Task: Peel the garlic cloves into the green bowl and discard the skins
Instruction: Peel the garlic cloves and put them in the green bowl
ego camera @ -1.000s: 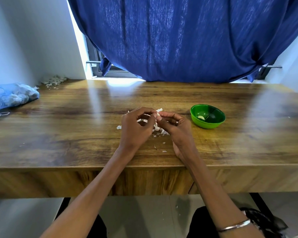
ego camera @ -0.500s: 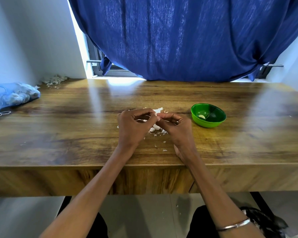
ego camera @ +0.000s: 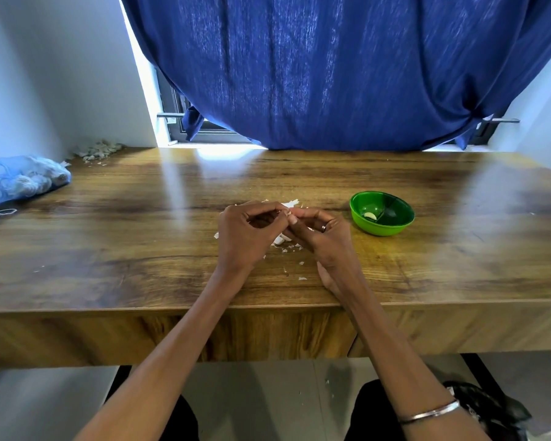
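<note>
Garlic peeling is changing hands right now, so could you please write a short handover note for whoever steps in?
Left hand and right hand: fingertips meet above the table, pinching a small clove between them, mid-peel.
Green bowl: on the table to the right of the hands, holding one peeled clove.
Skins: loose scraps lie on the table under and around the hands; a few are on the floor.
Done: one clove in the bowl.
Left: finish this clove, drop it in the bowl, peel any others, gather and discard the skins.
</note>
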